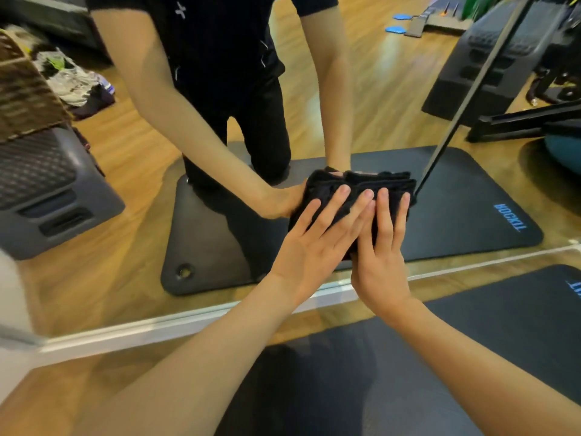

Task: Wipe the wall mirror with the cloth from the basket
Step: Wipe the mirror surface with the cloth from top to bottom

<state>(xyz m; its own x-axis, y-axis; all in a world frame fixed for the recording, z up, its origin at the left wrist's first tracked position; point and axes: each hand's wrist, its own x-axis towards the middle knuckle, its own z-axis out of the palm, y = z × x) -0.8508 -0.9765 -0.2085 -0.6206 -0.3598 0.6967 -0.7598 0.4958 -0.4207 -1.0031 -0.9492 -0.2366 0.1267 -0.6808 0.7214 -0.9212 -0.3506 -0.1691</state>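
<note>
A black folded cloth (327, 190) lies flat against the wall mirror (125, 171), low down near its bottom edge. My left hand (311, 240) presses on it with straight, spread fingers. Beside it, my right hand (382, 247) also presses the cloth with straight fingers, its index finger touching my left hand. The mirror shows my reflected arms meeting the cloth from the other side. Part of the cloth is hidden under my fingers.
The mirror's white bottom frame (176, 325) runs along the wooden floor. A black exercise mat (518, 322) lies under me. Reflected in the mirror are a grey step box (47, 196), a woven basket (22, 99) and gym equipment (503, 58).
</note>
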